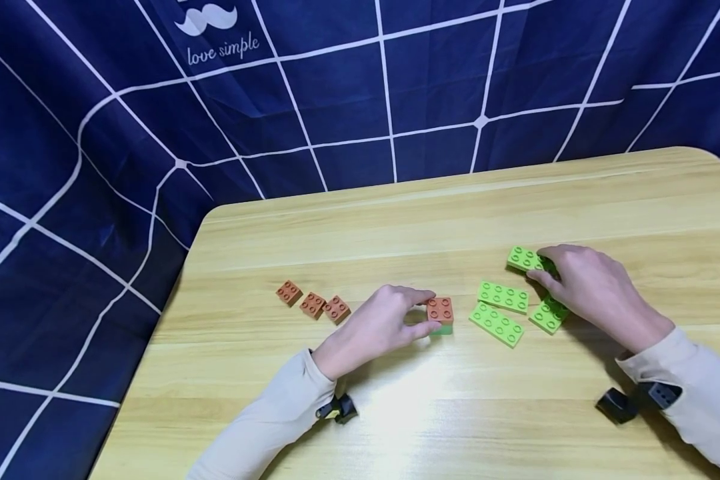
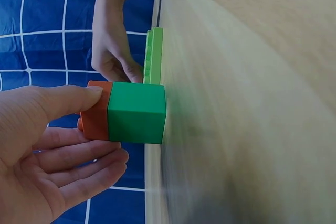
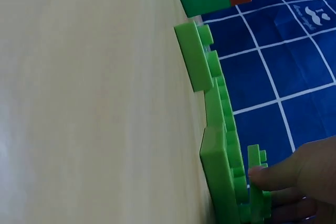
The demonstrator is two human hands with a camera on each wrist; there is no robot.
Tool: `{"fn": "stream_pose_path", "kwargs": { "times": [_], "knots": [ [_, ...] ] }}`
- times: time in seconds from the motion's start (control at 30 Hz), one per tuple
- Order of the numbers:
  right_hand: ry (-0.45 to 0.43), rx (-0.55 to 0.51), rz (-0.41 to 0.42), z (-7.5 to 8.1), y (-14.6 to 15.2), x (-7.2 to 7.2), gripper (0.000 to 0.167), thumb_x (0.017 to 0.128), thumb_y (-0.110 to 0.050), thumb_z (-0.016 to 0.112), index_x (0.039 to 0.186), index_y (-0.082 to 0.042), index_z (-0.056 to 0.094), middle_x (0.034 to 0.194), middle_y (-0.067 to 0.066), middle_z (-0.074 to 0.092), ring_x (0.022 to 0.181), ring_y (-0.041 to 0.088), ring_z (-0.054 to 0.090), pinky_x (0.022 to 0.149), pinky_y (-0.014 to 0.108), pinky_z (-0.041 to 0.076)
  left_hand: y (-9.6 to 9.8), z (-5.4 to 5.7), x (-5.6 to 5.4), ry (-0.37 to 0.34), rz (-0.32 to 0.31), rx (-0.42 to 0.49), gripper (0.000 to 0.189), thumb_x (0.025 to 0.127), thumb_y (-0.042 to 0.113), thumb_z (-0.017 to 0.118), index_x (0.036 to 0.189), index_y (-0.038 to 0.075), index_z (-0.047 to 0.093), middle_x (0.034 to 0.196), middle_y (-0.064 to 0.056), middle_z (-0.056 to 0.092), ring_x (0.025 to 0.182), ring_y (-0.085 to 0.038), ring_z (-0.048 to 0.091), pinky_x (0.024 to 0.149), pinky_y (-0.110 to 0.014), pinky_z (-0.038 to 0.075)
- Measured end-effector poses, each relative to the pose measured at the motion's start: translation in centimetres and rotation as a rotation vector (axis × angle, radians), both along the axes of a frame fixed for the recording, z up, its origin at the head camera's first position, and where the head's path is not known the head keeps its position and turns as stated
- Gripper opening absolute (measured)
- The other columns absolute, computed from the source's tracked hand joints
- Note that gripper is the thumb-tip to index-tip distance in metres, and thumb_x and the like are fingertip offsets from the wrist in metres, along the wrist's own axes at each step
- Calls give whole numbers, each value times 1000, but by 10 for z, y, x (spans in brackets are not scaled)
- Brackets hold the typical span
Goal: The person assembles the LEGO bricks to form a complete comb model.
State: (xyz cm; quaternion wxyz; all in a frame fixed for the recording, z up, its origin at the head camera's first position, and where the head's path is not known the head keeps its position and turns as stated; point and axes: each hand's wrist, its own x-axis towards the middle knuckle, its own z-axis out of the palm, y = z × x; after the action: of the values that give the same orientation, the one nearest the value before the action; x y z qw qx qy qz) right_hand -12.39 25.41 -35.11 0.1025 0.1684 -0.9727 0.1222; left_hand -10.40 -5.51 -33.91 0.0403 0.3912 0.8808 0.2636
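Note:
My left hand [image 1: 378,323] pinches an orange toy brick [image 1: 440,309] between thumb and fingers. That brick sits on top of a darker green block [image 2: 137,113], whose base is right at the tabletop in the left wrist view. Over to the right, my right hand [image 1: 594,287] holds a lime green eight-stud brick [image 1: 522,258] by one end, and the fingers hide part of it. Three more lime bricks lie studs up nearby: one upper [image 1: 504,297], one lower [image 1: 497,325], and one partly under the right hand [image 1: 549,315].
Three small orange bricks [image 1: 313,305] lie in a loose row left of my left hand. The wooden table [image 1: 348,233] ends at a blue curtain [image 1: 336,87] with white lines, behind and at left. Each wrist wears a black device [image 1: 339,408].

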Motion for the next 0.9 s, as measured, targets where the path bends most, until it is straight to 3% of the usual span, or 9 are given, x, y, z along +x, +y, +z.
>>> {"fn": "stream_pose_path", "kwargs": {
  "times": [0.1, 0.23, 0.33, 0.9],
  "knots": [
    [32, 2, 13, 2, -3, 2, 26, 83, -12, 74, 96, 9, 64, 67, 11, 58, 53, 19, 48, 41, 36, 39, 0, 0, 0, 5, -3, 7, 47, 89, 28, 70, 122, -4, 62, 110, -17, 69, 39, 0, 32, 58, -3, 44],
    [81, -9, 39, 4, -8, 6, 36, 81, -9, 75, 107, 13, 63, 85, 25, 65, 66, 33, 61, 51, 50, 50, 0, -1, 0, 6, -6, 11, 47, 90, 29, 70, 122, -4, 62, 109, -17, 70, 38, 1, 30, 60, -3, 44],
    [110, -21, 66, 5, -12, 9, 38, 79, -7, 76, 108, 14, 62, 91, 28, 65, 76, 40, 63, 59, 56, 51, -1, -1, 0, 9, -7, 12, 46, 90, 28, 70, 122, -4, 62, 110, -17, 69, 39, 1, 29, 61, -3, 44],
    [140, -57, 149, 4, -25, 16, 41, 79, -1, 75, 113, 14, 59, 100, 28, 62, 89, 43, 61, 70, 58, 53, -2, -1, 0, -22, -7, 30, 46, 90, 26, 70, 122, -6, 61, 108, -18, 70, 36, 2, 27, 46, -8, 41]
  ]
}}
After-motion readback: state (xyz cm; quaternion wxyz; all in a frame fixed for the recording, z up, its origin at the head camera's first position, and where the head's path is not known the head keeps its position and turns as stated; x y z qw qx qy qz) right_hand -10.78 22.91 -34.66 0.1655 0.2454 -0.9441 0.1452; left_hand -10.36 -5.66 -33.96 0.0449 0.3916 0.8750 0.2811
